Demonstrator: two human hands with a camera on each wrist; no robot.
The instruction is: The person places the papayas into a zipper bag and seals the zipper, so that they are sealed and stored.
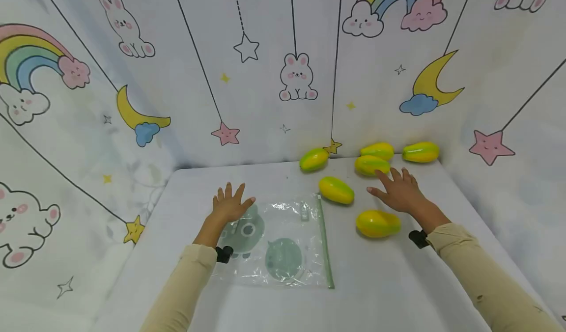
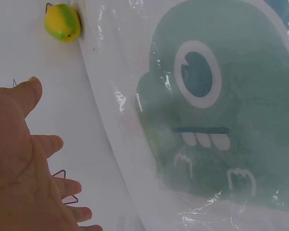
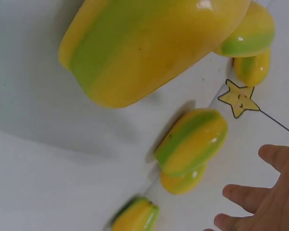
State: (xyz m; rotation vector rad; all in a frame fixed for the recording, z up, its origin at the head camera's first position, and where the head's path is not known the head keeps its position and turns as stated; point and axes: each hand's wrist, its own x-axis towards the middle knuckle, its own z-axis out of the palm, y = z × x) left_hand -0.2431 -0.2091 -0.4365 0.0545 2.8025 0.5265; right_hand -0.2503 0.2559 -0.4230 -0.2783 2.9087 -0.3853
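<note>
A clear plastic zip bag [image 1: 284,259] with a green monster print lies flat on the white table, its green zip edge to the right. My left hand [image 1: 227,207], fingers spread and holding nothing, is over the bag's far left corner; whether it touches the plastic I cannot tell. In the left wrist view the printed monster [image 2: 231,96] fills the right side. My right hand [image 1: 401,193] is also spread and holds nothing, among several yellow-green toy papayas. Nearest are one papaya [image 1: 378,224] on the near side and another papaya [image 1: 371,165] just beyond the fingertips.
One papaya [image 1: 336,190] lies by the bag's zip edge. Farther papayas [image 1: 314,159] line the table's back edge, including one at the back right corner [image 1: 420,152]. A white cloth backdrop [image 1: 256,101] with rabbits, stars and rainbows rises behind and at both sides.
</note>
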